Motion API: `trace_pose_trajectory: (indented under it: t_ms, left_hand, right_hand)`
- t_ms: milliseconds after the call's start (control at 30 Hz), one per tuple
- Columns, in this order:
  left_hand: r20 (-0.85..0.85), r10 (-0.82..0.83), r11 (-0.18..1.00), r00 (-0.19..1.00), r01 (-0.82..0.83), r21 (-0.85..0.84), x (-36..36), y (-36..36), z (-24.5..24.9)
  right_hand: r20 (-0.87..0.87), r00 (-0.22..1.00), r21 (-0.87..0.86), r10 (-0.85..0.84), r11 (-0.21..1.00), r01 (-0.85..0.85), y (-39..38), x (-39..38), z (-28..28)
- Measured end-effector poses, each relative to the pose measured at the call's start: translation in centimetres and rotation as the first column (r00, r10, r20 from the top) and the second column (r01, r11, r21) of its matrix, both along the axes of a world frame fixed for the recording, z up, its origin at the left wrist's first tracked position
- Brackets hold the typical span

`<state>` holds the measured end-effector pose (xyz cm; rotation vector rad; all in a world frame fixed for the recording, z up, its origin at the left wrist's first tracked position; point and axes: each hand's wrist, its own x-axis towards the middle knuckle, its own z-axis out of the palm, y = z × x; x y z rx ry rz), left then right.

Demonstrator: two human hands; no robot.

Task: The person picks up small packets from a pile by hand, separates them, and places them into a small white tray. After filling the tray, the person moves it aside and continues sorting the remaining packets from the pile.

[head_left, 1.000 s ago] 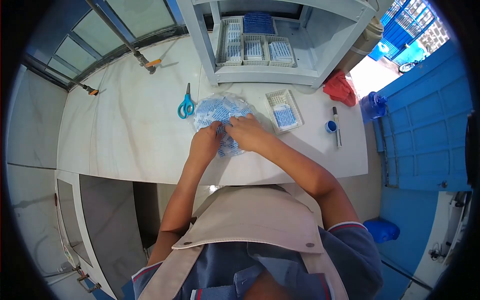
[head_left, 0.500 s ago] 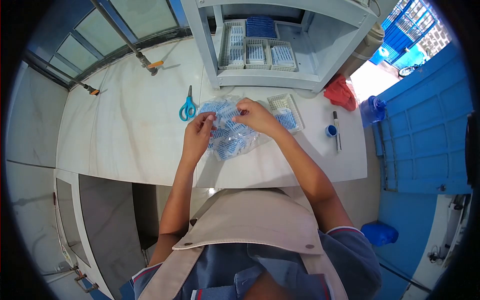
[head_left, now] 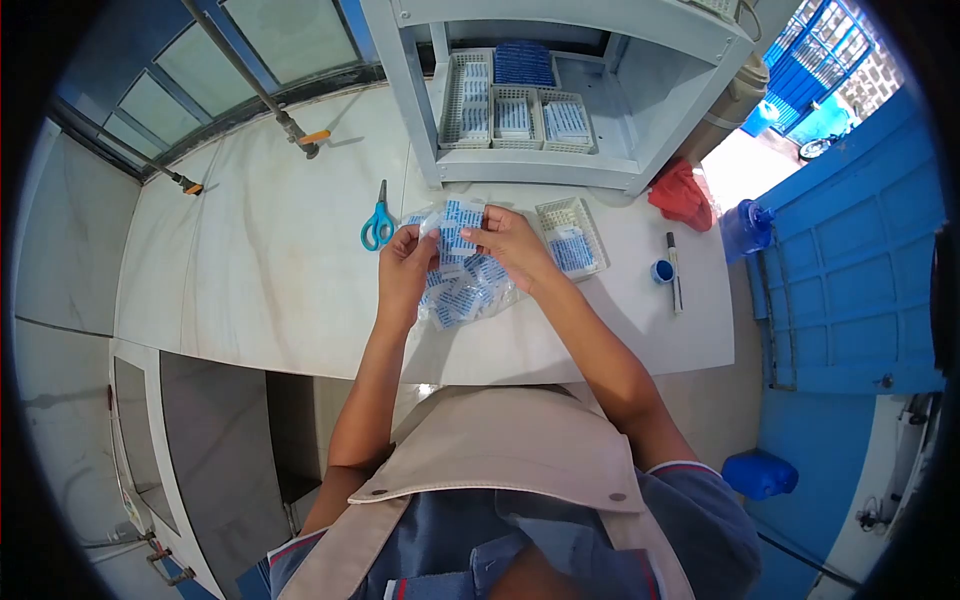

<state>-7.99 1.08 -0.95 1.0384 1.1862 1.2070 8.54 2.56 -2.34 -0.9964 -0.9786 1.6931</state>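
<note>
Along the left of the work, teal-handled scissors lie on the white counter, points away from the person and close beside the clear bag; a sideways slip of the bag or wrist could knock them or snag the thin film. The left hand has its thumb and fingers closed on the bag's film edge; whether it also grips a packet underneath cannot be told. The clear bag lies slumped on the counter under both hands, with blue-printed packets inside; if its raised edge were pulled unevenly, it could tear or spill them. At its upper part a single packet stands up between the hands, and the right hand pinches its right side, so a hard squeeze or tug could crease or split it. Just right of that hand sits a white basket partly filled with similar packets, which a swinging forearm could bump. Farther right, a small blue-topped pot stands near a marker, which could roll if nudged.
</note>
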Motion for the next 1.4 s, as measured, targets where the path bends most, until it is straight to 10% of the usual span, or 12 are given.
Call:
trace_pose_trajectory:
  t_ms: [267,433,1400]
  left_hand:
    - [0.097,-0.042,0.999,0.994,0.045,-0.031,0.4,-0.1,0.1]
    - [0.124,-0.046,0.998,0.991,0.051,-0.043,0.0,-0.1,0.2]
    - [0.296,-0.080,0.990,0.952,0.110,-0.087,0.0,-0.8,-0.3]
  right_hand:
    - [0.043,0.979,0.132,-0.200,0.972,0.193,-0.9,-1.2,1.0]
    - [0.428,0.854,0.490,-0.296,0.870,0.056,-1.7,-1.3,1.2]
    - [0.241,0.915,0.379,-0.322,0.900,0.217,-1.9,-1.1,-0.4]
